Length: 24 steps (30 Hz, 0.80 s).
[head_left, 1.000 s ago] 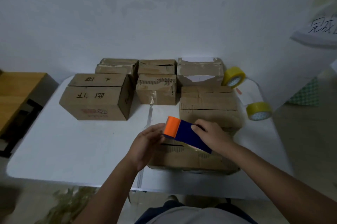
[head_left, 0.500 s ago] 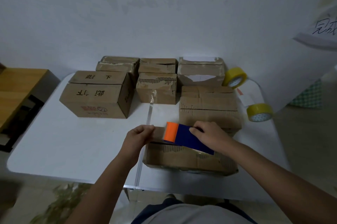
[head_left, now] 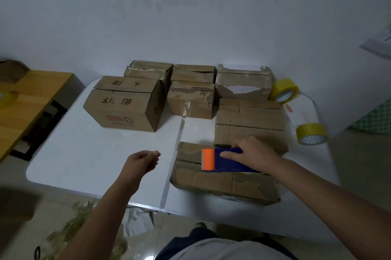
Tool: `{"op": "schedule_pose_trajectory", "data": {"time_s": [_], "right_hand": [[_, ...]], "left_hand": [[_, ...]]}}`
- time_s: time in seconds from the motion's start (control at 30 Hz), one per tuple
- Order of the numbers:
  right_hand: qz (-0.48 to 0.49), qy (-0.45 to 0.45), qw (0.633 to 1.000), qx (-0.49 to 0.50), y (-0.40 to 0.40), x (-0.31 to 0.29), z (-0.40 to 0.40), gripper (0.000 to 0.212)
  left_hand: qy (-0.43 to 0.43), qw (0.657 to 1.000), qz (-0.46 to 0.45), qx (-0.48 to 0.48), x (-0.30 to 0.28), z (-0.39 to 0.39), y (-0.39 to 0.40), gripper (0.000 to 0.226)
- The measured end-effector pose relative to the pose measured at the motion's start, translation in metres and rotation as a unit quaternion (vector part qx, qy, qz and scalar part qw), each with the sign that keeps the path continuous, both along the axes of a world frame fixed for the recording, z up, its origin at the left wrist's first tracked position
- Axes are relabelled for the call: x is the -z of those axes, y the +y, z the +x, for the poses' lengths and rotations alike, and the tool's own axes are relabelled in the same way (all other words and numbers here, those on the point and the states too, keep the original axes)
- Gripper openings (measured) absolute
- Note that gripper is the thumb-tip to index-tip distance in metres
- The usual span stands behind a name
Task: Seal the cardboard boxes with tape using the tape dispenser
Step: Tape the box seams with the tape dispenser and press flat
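A flat cardboard box (head_left: 224,183) lies at the near right of the white table (head_left: 88,154). On its top rests the blue tape dispenser (head_left: 227,162) with an orange front end, pointing left along the flap seam. My right hand (head_left: 251,153) grips the dispenser from above. To the left of this box, my left hand (head_left: 143,160) hovers over the bare table, fingers loosely curled and holding nothing. Several more cardboard boxes stand behind, among them a large one (head_left: 124,104) at the left and one (head_left: 249,124) just behind the near box.
Two yellow tape rolls (head_left: 283,90) (head_left: 312,133) sit at the table's right edge. A wooden desk (head_left: 23,99) stands to the left with another roll on it. A wall is close behind the boxes. Crumpled plastic lies on the floor below the table's front edge.
My left hand has let go of the box's left end and moved left over the table. The dispenser has come down flat onto the box top.
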State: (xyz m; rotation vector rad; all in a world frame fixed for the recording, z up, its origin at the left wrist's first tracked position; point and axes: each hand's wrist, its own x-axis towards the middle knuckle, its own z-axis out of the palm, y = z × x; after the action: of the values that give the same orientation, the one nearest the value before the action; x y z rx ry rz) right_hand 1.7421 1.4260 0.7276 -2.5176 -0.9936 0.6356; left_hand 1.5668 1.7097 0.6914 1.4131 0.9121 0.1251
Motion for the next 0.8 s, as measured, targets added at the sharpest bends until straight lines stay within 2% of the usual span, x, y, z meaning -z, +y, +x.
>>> {"op": "schedule_pose_trajectory", "data": {"time_s": [0.13, 0.27, 0.4, 0.53, 0.8], "right_hand": [[-0.011, -0.006, 1.000, 0.011, 0.005, 0.007, 0.002, 0.048], [-0.024, -0.031, 0.999, 0.018, 0.009, 0.011, 0.000, 0.056], [-0.016, -0.065, 0.997, 0.032, 0.012, 0.013, -0.004, 0.056], [-0.062, -0.046, 0.996, 0.046, 0.015, 0.019, -0.005, 0.057], [-0.091, -0.067, 0.991, 0.065, 0.013, 0.028, -0.009, 0.056]], "left_hand": [[0.008, 1.000, -0.002, -0.008, 0.010, 0.002, 0.006, 0.018], [0.028, 0.999, 0.010, -0.030, 0.023, 0.001, 0.005, 0.022], [0.043, 0.999, 0.018, -0.023, 0.034, -0.002, 0.004, 0.021], [0.056, 0.998, 0.010, -0.012, 0.045, 0.002, 0.003, 0.021], [0.076, 0.997, 0.016, 0.023, 0.066, 0.011, 0.010, 0.021]]}}
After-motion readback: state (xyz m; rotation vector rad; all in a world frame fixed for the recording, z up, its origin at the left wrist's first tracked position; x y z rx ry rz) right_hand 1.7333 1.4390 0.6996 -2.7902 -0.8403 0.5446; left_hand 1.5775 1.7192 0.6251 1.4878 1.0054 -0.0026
